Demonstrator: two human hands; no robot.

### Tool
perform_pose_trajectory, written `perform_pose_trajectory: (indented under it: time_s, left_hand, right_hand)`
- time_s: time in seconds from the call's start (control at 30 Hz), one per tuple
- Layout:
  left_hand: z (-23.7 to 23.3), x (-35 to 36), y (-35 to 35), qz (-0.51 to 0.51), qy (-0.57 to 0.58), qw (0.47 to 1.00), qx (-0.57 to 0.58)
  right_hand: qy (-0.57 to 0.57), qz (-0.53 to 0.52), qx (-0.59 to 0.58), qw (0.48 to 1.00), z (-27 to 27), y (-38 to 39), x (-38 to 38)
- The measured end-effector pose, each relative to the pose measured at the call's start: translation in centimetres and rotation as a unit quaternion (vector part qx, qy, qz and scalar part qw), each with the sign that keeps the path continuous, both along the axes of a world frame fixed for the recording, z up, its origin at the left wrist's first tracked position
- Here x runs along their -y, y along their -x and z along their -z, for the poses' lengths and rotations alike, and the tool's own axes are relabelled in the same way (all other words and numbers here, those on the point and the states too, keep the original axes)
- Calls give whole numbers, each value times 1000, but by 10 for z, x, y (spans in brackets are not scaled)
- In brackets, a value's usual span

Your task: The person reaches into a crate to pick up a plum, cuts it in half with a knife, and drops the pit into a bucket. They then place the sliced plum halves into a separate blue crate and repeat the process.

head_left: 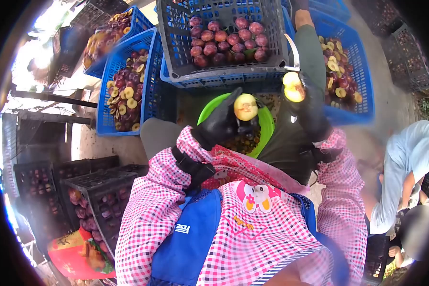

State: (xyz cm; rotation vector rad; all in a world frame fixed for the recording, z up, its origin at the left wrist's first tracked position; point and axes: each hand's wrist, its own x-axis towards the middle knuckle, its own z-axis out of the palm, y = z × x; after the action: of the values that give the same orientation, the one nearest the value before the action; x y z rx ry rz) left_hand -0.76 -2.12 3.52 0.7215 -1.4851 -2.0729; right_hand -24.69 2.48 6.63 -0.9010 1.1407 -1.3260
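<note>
Gloved left hand (219, 125) pinches a plum half (245, 107), cut face up, above the green bowl (268, 128). At its 3 o'clock the right hand (312, 112) clasps the second half (294, 88) and a knife (293, 52), blade pointing to 12 o'clock.

Plum half (245, 107): round, cut face toward the camera, pale yellow flesh with a thin reddish skin rim. Pinched in the fingertips of the black-gloved left hand (219, 125), held up over the green bowl (209, 108). Second plum half (294, 88): yellow flesh showing, held at the top of the gloved right hand (312, 112) along with the knife (293, 51). Pale curved blade stands up above this fruit, tip tilted left. Halves near each other, not touching.
</note>
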Motion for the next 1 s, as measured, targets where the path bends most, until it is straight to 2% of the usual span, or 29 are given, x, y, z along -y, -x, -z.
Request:
perform_pose_trajectory:
  time_s: [0.1, 0.17, 0.2, 0.23, 0.3, 0.43, 0.5, 0.53, 0.57, 0.6, 0.63, 0.67, 0.7, 0.77, 0.8, 0.83, 0.87, 0.9, 0.93, 0.97, 1.0]
  left_hand:
    - [21, 32, -22, -7, -16, 997, -69]
    - [-3, 44, -38, -4, -162, 974, -156]
    - [-24, 45, -43, 1, -274, 936, -219]
    - [-12, 48, -52, -41, -274, 935, -222]
    - [-17, 45, -48, -100, -285, 936, -180]
    - [-11, 19, -24, -107, -285, 937, -172]
    - [5, 13, -21, -64, -298, 931, -201]
    - [-1, 10, -18, -75, -313, 932, -164]
    - [4, 10, -22, -80, -315, 931, -165]
    - [12, 14, -25, -21, -327, 922, -206]
    - [14, 15, -26, 40, -338, 908, -245]
    - [15, 14, -26, 38, -337, 908, -246]
    - [12, 12, -24, 6, -333, 921, -204]
    - [8, 9, -21, -42, -316, 934, -159]
    - [7, 7, -13, -69, -335, 928, -151]
    - [6, 7, -5, -93, -353, 920, -144]
    - [14, 7, -3, -55, -333, 923, -182]
    - [20, 2, -1, -50, -335, 925, -173]
    - [23, 0, 3, -106, -239, 955, -140]
    - [26, 2, 8, -161, -138, 970, -115]
    - [12, 9, -5, -99, -373, 889, -249]
  right_hand:
    - [11, 35, 38, 999, -20, -2, 1]
    - [8, 37, 40, 999, -16, 3, 2]
    - [6, 31, 44, 999, -14, 4, 5]
    - [7, 32, 45, 998, -13, 5, 7]
    - [-1, -6, 50, 999, -11, 3, 15]
    - [-21, -28, 99, 995, -8, -20, 14]
    - [188, 71, -53, 978, -10, -29, 13]
    - [192, 106, -120, 968, -26, -24, 11]
    - [200, 189, -174, 946, -39, -29, 8]
    - [153, 126, 113, 974, -56, -14, 14]
    - [244, 262, 2, 934, -59, -17, 21]
    - [225, 226, 122, 940, -77, -8, 23]
    - [309, 159, 125, 929, -84, -6, 25]
    - [338, 191, 54, 920, -98, -11, 39]
    - [463, 246, -223, 822, -110, -26, 60]
    - [538, 282, -478, 634, -119, -41, 83]
    - [523, 252, -507, 637, -120, -49, 104]
    - [415, 166, -375, 812, -117, -63, 120]
    - [345, 118, -292, 884, -113, -70, 133]
    - [328, 101, -267, 901, -111, -72, 139]
    - [336, 101, -264, 898, -111, -69, 136]
